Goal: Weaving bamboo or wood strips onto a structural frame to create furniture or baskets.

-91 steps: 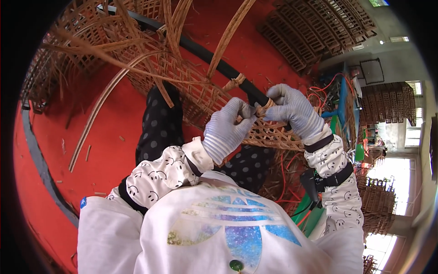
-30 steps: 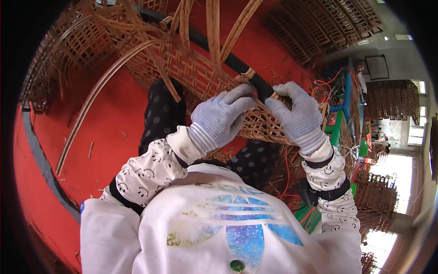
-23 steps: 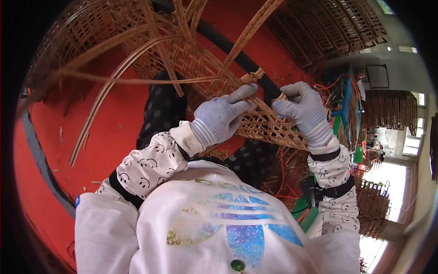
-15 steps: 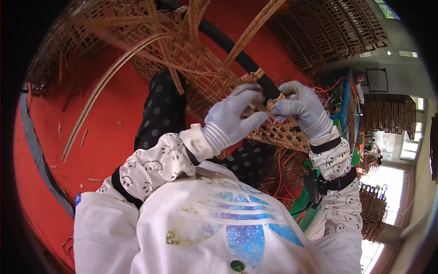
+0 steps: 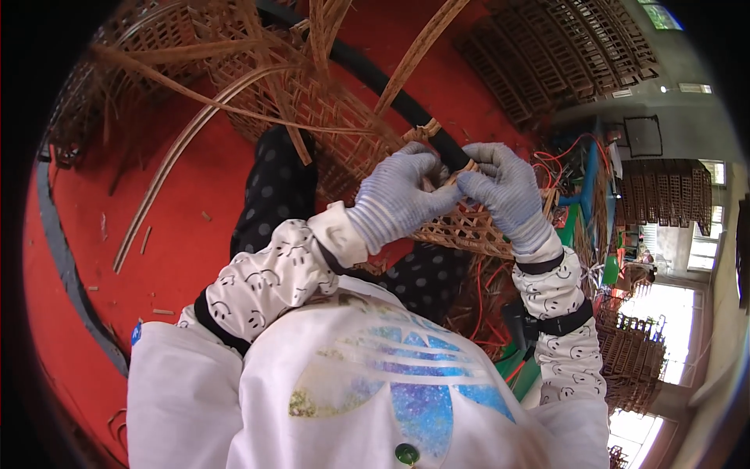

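Observation:
A brown open-weave basket (image 5: 461, 232) rests over my lap, with a thick black rim rod (image 5: 373, 74) curving along its edge. Tan cane strip (image 5: 471, 165) is wrapped round this rod between my hands. My left hand (image 5: 398, 191), in a blue-and-white striped glove, has its fingers pinched at the strip below the rod. From the right, my right hand (image 5: 504, 194), gloved alike, pinches the strip with thumb and fingertips close to the left ones. The strip's ends are largely hidden by the fingers. Another binding (image 5: 424, 130) circles the rod farther up.
Long loose cane strips (image 5: 168, 168) stick out from the basket at left and top. Stacked woven frames (image 5: 558, 62) stand at the upper right. Red cords (image 5: 478, 305) lie near a green surface at right. Cane scraps dot the red floor (image 5: 86, 219).
My right hand has moved left and closed in on my left hand. The left fingers have drawn together at the strip. The basket and rod have shifted slightly left.

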Available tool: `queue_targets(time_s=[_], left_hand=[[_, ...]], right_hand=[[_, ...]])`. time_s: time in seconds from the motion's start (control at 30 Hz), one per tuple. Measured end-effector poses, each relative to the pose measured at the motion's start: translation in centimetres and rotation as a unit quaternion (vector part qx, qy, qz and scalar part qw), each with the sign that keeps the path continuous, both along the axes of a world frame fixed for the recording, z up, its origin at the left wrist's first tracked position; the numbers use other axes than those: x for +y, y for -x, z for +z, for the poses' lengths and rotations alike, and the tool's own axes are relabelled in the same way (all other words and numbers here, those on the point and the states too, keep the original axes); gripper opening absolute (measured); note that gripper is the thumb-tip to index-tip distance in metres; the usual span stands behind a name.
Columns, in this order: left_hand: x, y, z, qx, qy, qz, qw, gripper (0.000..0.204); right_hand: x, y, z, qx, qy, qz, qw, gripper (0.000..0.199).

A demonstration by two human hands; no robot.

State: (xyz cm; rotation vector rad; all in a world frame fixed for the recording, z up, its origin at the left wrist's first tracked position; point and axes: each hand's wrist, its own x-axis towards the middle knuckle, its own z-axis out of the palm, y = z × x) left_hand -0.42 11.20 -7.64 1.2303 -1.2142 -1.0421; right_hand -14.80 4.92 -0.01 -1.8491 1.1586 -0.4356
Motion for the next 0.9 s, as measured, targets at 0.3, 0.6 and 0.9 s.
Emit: queue_targets(time_s=[0.3,0.6,0.9], left_hand=[[0.4,-0.8,0.4,-0.060,-0.015,-0.001,0.998,0.023],[0.1,-1.3,-2.7,0.068,0.144,-0.101,0.982,0.023],[-0.7,-3.3,0.1,0.197,-0.172,-0.148,0.954,0.031]], right_hand=[[0.0,0.0,0.4,0.015,-0.021,0.002,1.000,0.026],[0.5,-0.3,0.2,0.032,-0.012,0.003,0.999,0.027],[0.3,0.3,-0.5,0.029,0.072,0.019,0.997,0.034]])
